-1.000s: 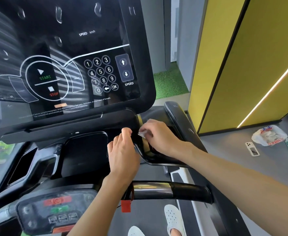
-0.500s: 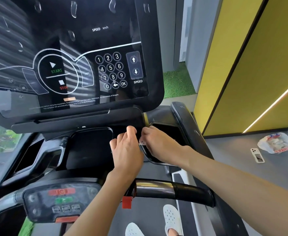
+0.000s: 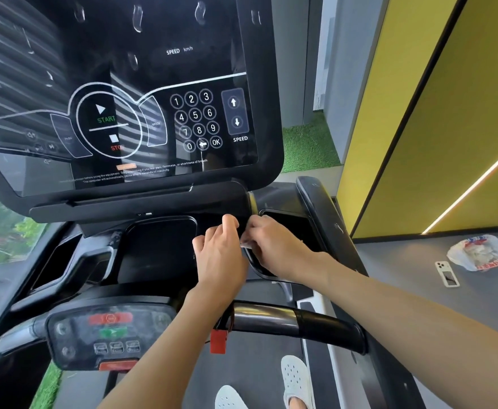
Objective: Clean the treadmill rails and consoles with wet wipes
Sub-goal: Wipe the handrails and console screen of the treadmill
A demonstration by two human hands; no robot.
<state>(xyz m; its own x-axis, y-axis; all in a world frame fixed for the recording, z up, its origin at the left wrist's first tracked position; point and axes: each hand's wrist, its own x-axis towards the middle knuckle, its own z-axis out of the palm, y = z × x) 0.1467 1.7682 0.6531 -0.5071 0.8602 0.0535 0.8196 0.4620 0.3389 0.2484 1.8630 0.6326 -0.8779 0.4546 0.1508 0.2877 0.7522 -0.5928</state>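
The right hand [image 3: 274, 246] was positioned over the inner rim of the right-hand console tray [image 3: 293, 225], with its fingers curled and pinching a small white wet wipe [image 3: 244, 245]. Only a sliver of the wipe was visible, between the two hands and just below the lower edge of the console screen [image 3: 124, 98]. The left hand [image 3: 219, 256] was in contact with the right hand at the wipe, and its fingers were curled. Whether the left hand gripped the wipe could not be determined. The left hand lay beside the centre tray [image 3: 159, 246].

Below the hands, a black front handlebar [image 3: 315, 321] ran across the view. A red safety clip [image 3: 218, 341] hung from it, next to the lower control panel [image 3: 109, 332]. Two white perforated shoes [image 3: 294, 376] stood on the treadmill belt [image 3: 259, 367].

On the grey floor to the right, a white phone [image 3: 447, 273] lay just beside a plastic bag [image 3: 480, 252].
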